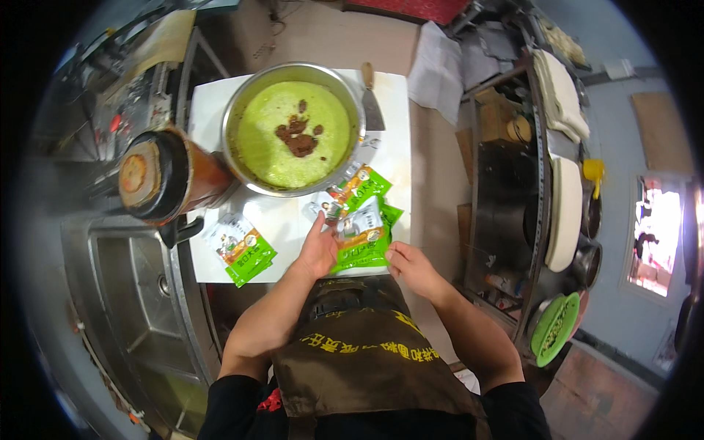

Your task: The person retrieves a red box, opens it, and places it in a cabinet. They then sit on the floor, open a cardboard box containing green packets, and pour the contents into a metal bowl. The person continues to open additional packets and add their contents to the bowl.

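Observation:
My left hand (319, 248) supports the left edge of a green and white plastic sachet (360, 236), its thumb pointing up. On the other side, my right hand (411, 267) pinches the sachet's lower right corner. Beneath and beyond it lie more printed sachets (368, 184) and crumpled clear plastic. Another small stack of sachets (242, 250) rests at the table's front left. Behind them stands a wide stainless steel pot (231, 159) of yellow-green liquid (264, 121). Clumps of dark brown paste (300, 144) sit in the liquid's middle.
A wooden-handled scraper (372, 104) lies right of the pot on the white table (393, 154). A tall container with a black handle (209, 170) stands at the left, above a steel sink (132, 286). At right is a metal rack (542, 165) with folded white cloths (561, 214).

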Action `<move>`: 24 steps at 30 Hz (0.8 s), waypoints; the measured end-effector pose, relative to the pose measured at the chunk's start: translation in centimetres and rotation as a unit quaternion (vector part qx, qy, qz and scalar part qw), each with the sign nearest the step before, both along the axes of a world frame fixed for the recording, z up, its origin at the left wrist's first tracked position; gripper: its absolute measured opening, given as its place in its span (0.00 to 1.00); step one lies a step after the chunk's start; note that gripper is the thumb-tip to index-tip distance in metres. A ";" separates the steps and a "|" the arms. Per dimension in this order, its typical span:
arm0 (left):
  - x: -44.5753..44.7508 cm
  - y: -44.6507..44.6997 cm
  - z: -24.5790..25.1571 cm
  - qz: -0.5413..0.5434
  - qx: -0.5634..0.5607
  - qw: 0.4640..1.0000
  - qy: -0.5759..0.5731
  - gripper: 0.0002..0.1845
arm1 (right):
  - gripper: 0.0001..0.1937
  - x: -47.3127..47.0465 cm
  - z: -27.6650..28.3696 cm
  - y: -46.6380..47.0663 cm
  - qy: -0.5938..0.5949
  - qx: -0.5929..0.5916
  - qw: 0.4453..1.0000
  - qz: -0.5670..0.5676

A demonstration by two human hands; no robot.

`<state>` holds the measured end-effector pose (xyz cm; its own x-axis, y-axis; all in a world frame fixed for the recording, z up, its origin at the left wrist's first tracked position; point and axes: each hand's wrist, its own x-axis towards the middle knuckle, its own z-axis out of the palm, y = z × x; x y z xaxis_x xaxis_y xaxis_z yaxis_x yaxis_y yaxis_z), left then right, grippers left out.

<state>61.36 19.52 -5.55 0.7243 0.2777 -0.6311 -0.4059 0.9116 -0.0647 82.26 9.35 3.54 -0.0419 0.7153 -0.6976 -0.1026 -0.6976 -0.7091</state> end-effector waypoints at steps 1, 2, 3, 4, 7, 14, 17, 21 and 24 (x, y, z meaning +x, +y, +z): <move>1.4 0.2 0.5 0.004 0.018 1.000 0.025 0.32 | 0.10 0.4 0.8 -0.9 -0.049 0.014 0.999 0.011; 3.0 0.1 1.1 0.009 0.035 0.998 0.050 0.30 | 0.09 0.8 1.4 -1.7 -0.098 0.027 0.995 0.023; 4.3 0.2 1.7 0.017 0.057 0.995 0.076 0.29 | 0.09 1.2 2.0 -2.6 -0.147 0.041 0.988 0.037; 4.8 0.5 1.5 0.015 0.059 0.998 0.024 0.24 | 0.08 1.5 1.9 -3.9 -0.201 0.090 0.974 0.048; 6.8 2.1 4.9 -0.048 0.215 0.975 0.036 0.22 | 0.07 1.5 4.5 -5.5 -0.275 0.123 0.953 0.021; 7.6 3.3 13.3 -0.102 0.501 0.843 0.170 0.17 | 0.05 1.2 5.8 -6.6 -0.300 0.188 0.930 -0.098; 7.0 2.8 16.3 -0.046 0.566 0.816 0.110 0.17 | 0.05 1.1 6.8 -5.9 -0.249 0.211 0.935 -0.138; 5.3 3.7 17.3 -0.042 0.539 0.824 0.170 0.16 | 0.05 1.5 9.5 -4.5 -0.253 0.228 0.934 -0.110; 4.9 4.6 19.0 -0.040 0.685 0.687 0.238 0.18 | 0.04 2.2 11.0 -4.1 -0.172 0.227 0.956 -0.076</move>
